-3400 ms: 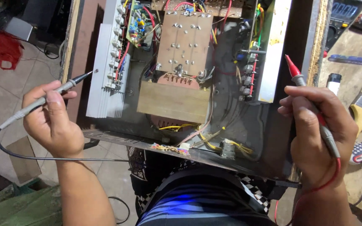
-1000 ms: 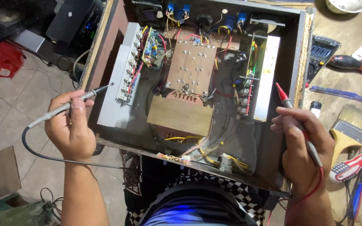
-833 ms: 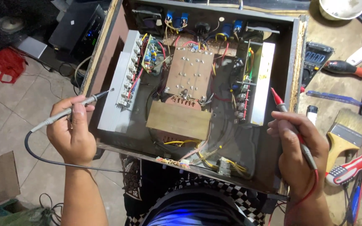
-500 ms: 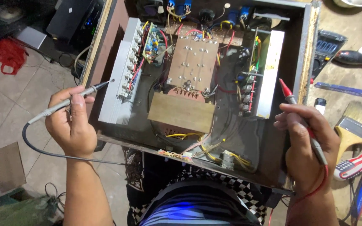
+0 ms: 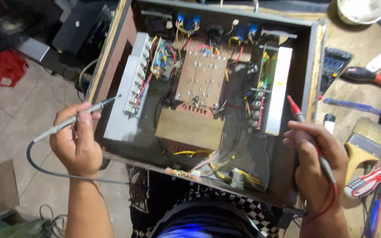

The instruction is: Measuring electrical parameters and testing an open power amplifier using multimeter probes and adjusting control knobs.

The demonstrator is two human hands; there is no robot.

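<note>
Both hands are sitting lower than a moment ago: the left hand (image 5: pixel 76 143) is pinching a light, stiff black probe (image 5: pixel 82 113) at the chassis's (image 5: pixel 111 48) left edge, while the right hand (image 5: pixel 316 165) is clamped on the red probe (image 5: pixel 307 128) by its right edge, both gripped mid-barrel.

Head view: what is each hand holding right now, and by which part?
The left hand holds the black probe by its handle, metal tip free. The right hand holds the red probe around its handle, red tip sticking out above the fingers.
</note>
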